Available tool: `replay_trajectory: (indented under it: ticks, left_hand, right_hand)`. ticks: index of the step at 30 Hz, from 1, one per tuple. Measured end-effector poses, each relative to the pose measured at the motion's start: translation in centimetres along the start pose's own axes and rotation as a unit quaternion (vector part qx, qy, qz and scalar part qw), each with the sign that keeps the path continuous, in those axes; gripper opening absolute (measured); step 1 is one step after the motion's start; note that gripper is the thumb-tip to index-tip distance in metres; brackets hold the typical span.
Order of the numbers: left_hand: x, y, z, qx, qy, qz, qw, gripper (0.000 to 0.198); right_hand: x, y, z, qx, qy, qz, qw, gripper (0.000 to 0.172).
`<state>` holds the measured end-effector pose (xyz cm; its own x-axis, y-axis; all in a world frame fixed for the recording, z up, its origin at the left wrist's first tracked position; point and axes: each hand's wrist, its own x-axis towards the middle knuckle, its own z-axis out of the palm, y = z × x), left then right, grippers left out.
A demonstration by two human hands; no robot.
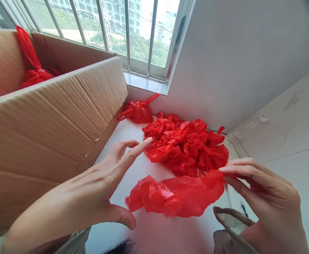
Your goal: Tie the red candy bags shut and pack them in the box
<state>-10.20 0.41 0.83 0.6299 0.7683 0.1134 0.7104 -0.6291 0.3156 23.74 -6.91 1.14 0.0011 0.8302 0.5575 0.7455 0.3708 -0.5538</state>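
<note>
A crumpled red plastic bag (pixel 180 194) hangs over the white surface, its right end pinched between the thumb and fingers of my right hand (pixel 265 194). To its left, my left hand (pixel 114 180) is open, with thumb and fingers spread wide around the bag's loose end and nothing in its grip. Just beyond lies a heap of red plastic bags (pixel 183 141), loosely bunched together. A tied red bag (pixel 140 111) with its handles sticking out sits by the wall behind the heap.
On the left stands a large open cardboard box (pixel 64 120), with knotted red bags (pixel 38 76) inside. A barred window (pixel 133 38) is behind it. At the right, a clear plastic bottle (pixel 246 128) lies near the wall. The white tabletop (pixel 128 141) extends beneath the bags.
</note>
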Motion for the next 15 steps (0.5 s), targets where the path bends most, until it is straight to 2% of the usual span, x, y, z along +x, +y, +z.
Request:
replay_trajectory:
  ticks: [2,3,4,5,6,7,8,10,11,12,13,15]
  left_hand:
    - [0.9,-0.1,0.1,-0.028,-0.048,0.044,0.997,0.138]
    - [1.6,-0.1,0.1,-0.065,-0.06,0.077,0.993,0.139]
    - [2.4,0.1,0.2,-0.11,-0.074,0.11,0.985,0.13]
    - [3.2,0.5,0.3,-0.157,-0.095,0.137,0.973,0.107]
    - [4.1,1.1,0.4,-0.208,-0.119,0.169,0.956,0.072]
    - [5.0,1.7,0.6,-0.268,-0.146,0.201,0.931,0.032]
    - [5.7,2.5,0.9,-0.341,-0.181,0.214,0.897,0.01]
    - [6.9,3.9,1.9,-0.488,-0.229,0.169,0.825,0.035]
    - [7.2,4.5,2.5,-0.531,-0.226,0.116,0.809,0.04]
    - [7.3,5.0,3.2,-0.542,-0.198,0.065,0.814,0.04]
    - [7.2,5.4,3.8,-0.521,-0.164,0.023,0.837,0.039]
    - [6.8,5.9,4.9,-0.43,-0.126,0.012,0.894,0.03]
  right_hand:
    - [0.0,0.0,0.2,0.002,0.033,0.011,0.999,0.014]
    - [-0.2,-0.1,0.3,0.011,0.049,0.021,0.999,0.014]
    - [-0.4,-0.1,0.5,0.021,0.065,0.033,0.997,0.013]
    - [-0.6,-0.3,0.6,0.032,0.078,0.044,0.995,0.012]
    - [-0.7,-0.5,0.7,0.041,0.081,0.052,0.994,0.011]
    - [-0.8,-0.7,0.7,0.048,0.077,0.054,0.994,0.011]
    - [-0.9,-0.8,0.7,0.051,0.068,0.054,0.995,0.012]
    - [-0.9,-1.2,0.7,0.057,0.035,0.033,0.997,0.014]
    - [-0.9,-1.4,0.7,0.064,0.026,0.014,0.997,0.016]
    - [-0.9,-1.6,0.7,0.077,0.024,-0.01,0.997,0.017]
    - [-0.8,-1.9,0.9,0.095,0.02,-0.037,0.995,0.019]
    - [-0.6,-2.7,1.7,0.137,-0.001,-0.09,0.986,0.021]
